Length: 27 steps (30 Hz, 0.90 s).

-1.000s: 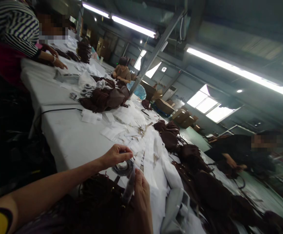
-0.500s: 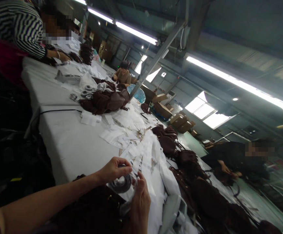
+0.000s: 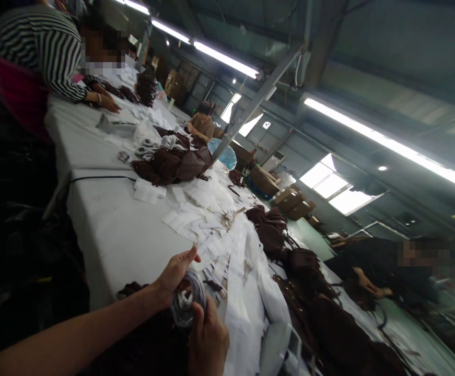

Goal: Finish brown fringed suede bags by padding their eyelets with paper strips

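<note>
A coil of grey strip (image 3: pixel 181 314), wound into a ring with something whitish in its middle, is between my two hands low in the view. My left hand (image 3: pixel 177 274) curves around its upper left side, thumb and fingers pointing up past the rim. Against the lower right of the ring, my right hand (image 3: pixel 210 334) grips with thumb and bent fingers; part of that grip is hidden. Beneath the hands lies a dark brown heap (image 3: pixel 144 342), perhaps leather bags, mostly in shadow.
White paper scraps (image 3: pixel 215 235) and long white sheets (image 3: pixel 243 292) cover the white table (image 3: pixel 133 240). Brown leather bags (image 3: pixel 180 164) lie piled farther along, and more bags (image 3: pixel 329 324) line the right side. Co-workers bend over the table at far left, far end and right.
The coil has turned so its hollow middle faces me. My left fingers have risen off its top, and my right hand has shifted left and closed on the ring's lower side.
</note>
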Motion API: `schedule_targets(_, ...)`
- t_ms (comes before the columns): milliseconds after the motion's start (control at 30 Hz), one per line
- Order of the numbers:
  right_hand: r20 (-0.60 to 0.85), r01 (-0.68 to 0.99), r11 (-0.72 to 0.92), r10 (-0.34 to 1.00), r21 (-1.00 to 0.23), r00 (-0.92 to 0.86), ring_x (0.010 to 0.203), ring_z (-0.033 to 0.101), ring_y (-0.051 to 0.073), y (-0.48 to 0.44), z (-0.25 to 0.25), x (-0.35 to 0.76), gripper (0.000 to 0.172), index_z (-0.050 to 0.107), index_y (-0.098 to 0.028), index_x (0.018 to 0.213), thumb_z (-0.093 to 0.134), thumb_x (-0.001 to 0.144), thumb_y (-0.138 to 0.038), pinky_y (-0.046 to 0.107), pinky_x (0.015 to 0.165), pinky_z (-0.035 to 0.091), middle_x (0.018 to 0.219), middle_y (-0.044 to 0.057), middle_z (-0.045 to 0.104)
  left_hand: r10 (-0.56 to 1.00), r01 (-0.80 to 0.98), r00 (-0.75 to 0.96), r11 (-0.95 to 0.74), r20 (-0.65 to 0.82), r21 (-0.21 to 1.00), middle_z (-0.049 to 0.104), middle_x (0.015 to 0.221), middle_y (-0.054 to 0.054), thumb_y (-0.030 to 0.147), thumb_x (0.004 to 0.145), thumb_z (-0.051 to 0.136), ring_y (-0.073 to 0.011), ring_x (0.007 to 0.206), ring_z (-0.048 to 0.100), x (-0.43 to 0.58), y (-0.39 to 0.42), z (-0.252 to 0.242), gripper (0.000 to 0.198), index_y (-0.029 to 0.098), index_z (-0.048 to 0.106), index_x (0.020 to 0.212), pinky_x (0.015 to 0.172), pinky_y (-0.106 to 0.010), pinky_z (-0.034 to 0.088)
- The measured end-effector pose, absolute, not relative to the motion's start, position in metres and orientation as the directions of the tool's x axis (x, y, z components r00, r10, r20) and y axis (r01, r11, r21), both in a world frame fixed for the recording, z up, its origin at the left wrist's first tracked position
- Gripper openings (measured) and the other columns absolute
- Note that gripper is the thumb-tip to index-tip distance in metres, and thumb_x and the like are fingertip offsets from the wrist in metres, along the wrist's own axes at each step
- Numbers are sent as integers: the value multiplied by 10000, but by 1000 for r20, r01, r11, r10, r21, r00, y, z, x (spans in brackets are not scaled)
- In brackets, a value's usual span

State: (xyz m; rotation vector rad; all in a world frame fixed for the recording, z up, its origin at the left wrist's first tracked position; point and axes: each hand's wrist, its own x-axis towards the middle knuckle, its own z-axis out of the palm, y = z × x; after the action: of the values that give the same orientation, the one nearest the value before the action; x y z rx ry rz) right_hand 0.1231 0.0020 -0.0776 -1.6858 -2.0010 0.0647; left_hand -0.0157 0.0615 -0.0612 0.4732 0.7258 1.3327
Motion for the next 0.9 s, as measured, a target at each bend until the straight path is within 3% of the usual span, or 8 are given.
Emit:
schedule_targets(67, 368, 905, 215, 927, -367, -71, 695, 703, 287, 1, -82, 125, 504, 634, -209, 1116, 367, 905, -581, 322, 532, 468, 809, 77, 739, 970, -701, 79, 218, -229, 679, 407, 376, 110, 720, 694, 585, -52, 284, 297, -15, 60, -60, 542, 205, 486, 831, 330, -153, 221)
schedule_targets(167, 355, 835, 245, 933, -492, -64, 816, 703, 263, 0, -82, 126, 466, 621, -202, 1159, 463, 884, -543, 294, 639, 508, 949, 87, 736, 958, -714, 97, 255, -269, 652, 421, 382, 108, 710, 683, 607, -53, 288, 310, -11, 56, -61, 543, 206, 477, 838, 331, -148, 193)
schedule_targets(333, 264, 708, 224, 963, -669, -55, 606, 642, 200, -3, -81, 131, 382, 664, -211, 859, 434, 888, -515, 257, 536, 463, 689, 26, 694, 958, -714, 178, 283, -225, 640, 423, 391, 108, 690, 696, 616, -52, 302, 317, -3, 49, -61, 529, 207, 463, 849, 334, -149, 176)
schedule_targets(567, 192, 512, 52, 956, -858, 224, 734, 665, 217, -4, -85, 137, 458, 691, -180, 936, 473, 844, -572, 259, 598, 504, 802, 53, 720, 927, -642, 357, 330, -111, 692, 585, 707, 25, 681, 679, 645, -105, 545, 515, 1, 30, -74, 634, 209, 486, 1072, 486, -197, 393)
schedule_targets(733, 189, 458, 68, 956, -886, 225, 768, 664, 217, -7, -82, 131, 471, 693, -176, 909, 454, 854, -578, 281, 667, 511, 799, 54, 718, 973, -597, 177, 225, -147, 770, 495, 579, 31, 716, 703, 583, -95, 473, 430, 20, 17, -100, 568, 152, 557, 767, 474, -223, 344)
schedule_targets(833, 244, 504, 130, 956, -854, 166, 764, 671, 208, -8, -89, 139, 463, 687, -181, 941, 429, 877, -560, 266, 643, 514, 820, 53, 721, 968, -552, 228, 221, -110, 804, 512, 605, 15, 724, 737, 529, -102, 510, 425, 16, 22, -101, 578, 148, 571, 748, 501, -223, 346)
schedule_targets(900, 296, 610, 171, 949, -773, 110, 623, 650, 185, -8, -98, 148, 440, 678, -199, 878, 419, 886, -554, 246, 537, 484, 705, 33, 699, 958, -454, 284, 162, -30, 876, 544, 658, -6, 699, 771, 508, -116, 559, 438, 2, 29, -92, 562, 144, 598, 765, 522, -222, 355)
